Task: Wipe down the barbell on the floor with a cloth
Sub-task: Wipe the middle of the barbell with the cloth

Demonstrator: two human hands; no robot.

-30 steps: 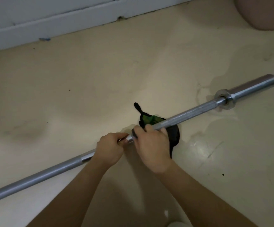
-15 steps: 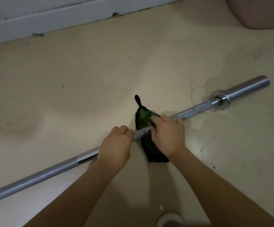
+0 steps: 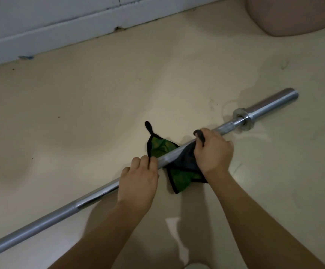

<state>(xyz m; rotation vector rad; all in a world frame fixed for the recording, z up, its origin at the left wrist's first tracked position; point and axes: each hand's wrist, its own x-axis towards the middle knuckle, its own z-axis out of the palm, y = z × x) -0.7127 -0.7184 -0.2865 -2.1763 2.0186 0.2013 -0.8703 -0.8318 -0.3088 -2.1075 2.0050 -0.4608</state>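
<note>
A long silver barbell (image 3: 41,224) lies slantwise across the cream floor, its collar and sleeve end (image 3: 270,105) at the right. A green cloth with black edging (image 3: 160,145) is draped under and around the shaft near its middle. My right hand (image 3: 212,152) is closed over the cloth and the shaft, a black edge poking out above the knuckles. My left hand (image 3: 138,177) rests on the shaft just left of the cloth, its fingers pinching the cloth's black edge.
A white baseboard (image 3: 51,35) runs along the wall at the back. A rounded pink object (image 3: 293,14) stands at the top right corner. Bare cream floor (image 3: 80,113) surrounds the bar, with wet marks near the collar.
My right hand has slid the cloth along the shaft to the right, toward the collar. More of the green cloth now shows. My left hand stays on the bar just left of it.
</note>
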